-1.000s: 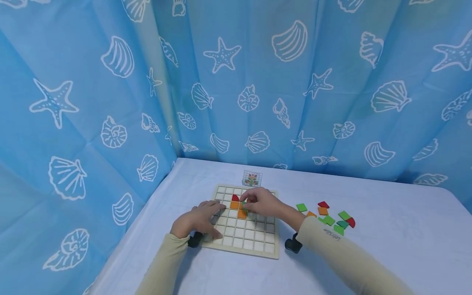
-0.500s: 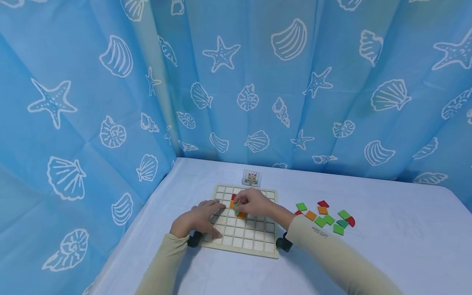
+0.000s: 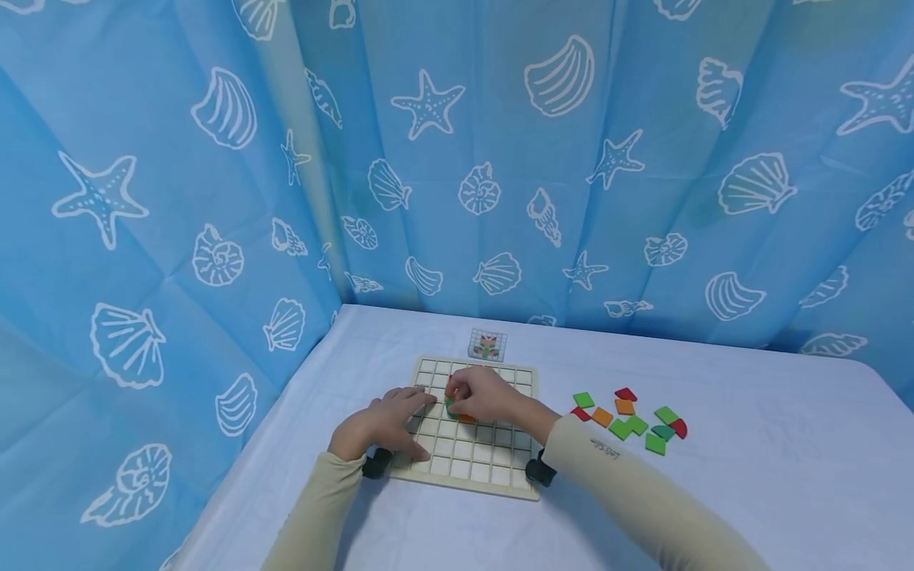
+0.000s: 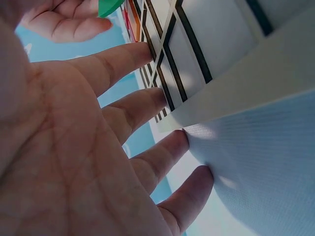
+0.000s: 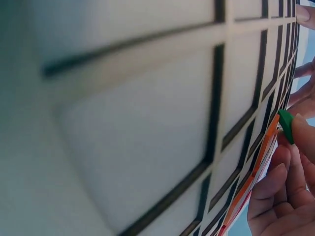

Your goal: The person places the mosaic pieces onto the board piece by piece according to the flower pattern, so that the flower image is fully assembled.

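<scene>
hanging in folds, a blue curtain [image 3: 457, 159] printed with white shells and starfish filled the back and the left side. before it stood a table [image 3: 785, 444] under a white cloth. two beige sleeves [image 3: 314, 507] reached in from the near edge, the right one bearing dark lettering. a pale gridded board [image 3: 464, 483] lay flat on the cloth between them.

the person's left hand [image 3: 385, 420] rested at the board's left side with its fingers spread; from its own wrist, two fingertips reached over the grid and two lay past the board's edge. the right hand [image 3: 485, 394] bent over the upper middle of the board, thumb and fingers closed in a pinch. a black wrist device [image 3: 540, 469] showed beneath each wrist.

just past the board's far edge sat a small picture card [image 3: 488, 346], its coloured figure drawn over a grid. to the right of the board lay a scatter of loose tiles [image 3: 636, 425] in light green, orange, red and dark green. on the grid, partly covered by the right hand, were orange tiles [image 3: 467, 419] and a red tile [image 5: 221, 230]. the pinched dark green tile [image 5: 285, 125] was tilted close by an orange one; whether it touched the board could not be told.
</scene>
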Tool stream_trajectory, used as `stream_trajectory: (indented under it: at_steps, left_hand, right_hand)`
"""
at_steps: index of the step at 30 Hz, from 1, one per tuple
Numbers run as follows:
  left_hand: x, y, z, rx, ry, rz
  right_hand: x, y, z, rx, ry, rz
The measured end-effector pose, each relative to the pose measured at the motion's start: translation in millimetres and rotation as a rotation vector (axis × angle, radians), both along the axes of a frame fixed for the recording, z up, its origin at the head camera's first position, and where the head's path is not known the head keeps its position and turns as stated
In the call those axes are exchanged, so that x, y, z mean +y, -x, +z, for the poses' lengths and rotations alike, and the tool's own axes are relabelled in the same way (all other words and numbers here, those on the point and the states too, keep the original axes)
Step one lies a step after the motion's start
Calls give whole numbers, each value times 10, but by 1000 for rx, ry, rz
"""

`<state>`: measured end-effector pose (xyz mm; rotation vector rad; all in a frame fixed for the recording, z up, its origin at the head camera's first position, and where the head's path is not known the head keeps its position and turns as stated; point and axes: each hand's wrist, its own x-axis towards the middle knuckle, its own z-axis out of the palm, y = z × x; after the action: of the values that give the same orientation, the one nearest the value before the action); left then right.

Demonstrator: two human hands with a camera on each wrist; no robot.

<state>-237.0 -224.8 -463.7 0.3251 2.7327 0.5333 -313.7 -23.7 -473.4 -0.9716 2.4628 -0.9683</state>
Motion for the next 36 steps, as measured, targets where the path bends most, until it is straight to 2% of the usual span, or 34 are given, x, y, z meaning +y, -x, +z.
stream_trajectory:
  at_steps: [4,12,21,28,32,36]
  left_hand:
    - [2,-1,-4,2,-3,4]
    - [5,-2,-6,-6,-14,2]
    - [1,11,-15,1,-9,2]
    - [11,4,-35,11,-8,6]
    - [19,7,-27,2,8,16]
    - [14,11,-14,-3,16,25]
  right_hand:
    - [-6,-2,9,-4,-6,7]
    - [-24,-28,-15,86,-69,13]
    - [-41,-51,30,27,-66,-42]
    - [-58,-39,1,90,-122,-46]
    - [-54,-24,5,75,-118,-67]
    - [-57,-7,20,60,-103,-55]
